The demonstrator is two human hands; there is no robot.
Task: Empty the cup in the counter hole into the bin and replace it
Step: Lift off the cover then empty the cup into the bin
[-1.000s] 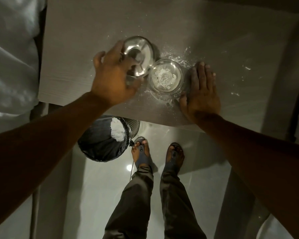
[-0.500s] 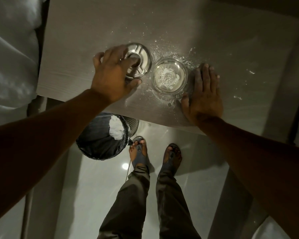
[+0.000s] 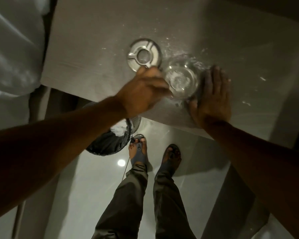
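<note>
A clear glass cup (image 3: 181, 81) with white powder in it sits in the hole of the grey counter (image 3: 93, 49), near the front edge. My left hand (image 3: 143, 90) is blurred and reaches the cup's left rim; its grip is unclear. My right hand (image 3: 212, 95) lies flat and open on the counter, against the cup's right side. A round metal cover (image 3: 144, 55) rests on the counter just left of and behind the cup. The bin (image 3: 110, 144), lined in black with white waste inside, stands on the floor under the counter edge, partly hidden by my left forearm.
White powder is scattered on the counter around the cup. My sandalled feet (image 3: 155, 152) stand on the glossy floor right of the bin. White fabric (image 3: 12, 49) lies at the left of the counter.
My left hand has let go of the metal cover, left lying on the counter, and moved right and nearer to the cup's rim. The right hand stays flat beside the cup.
</note>
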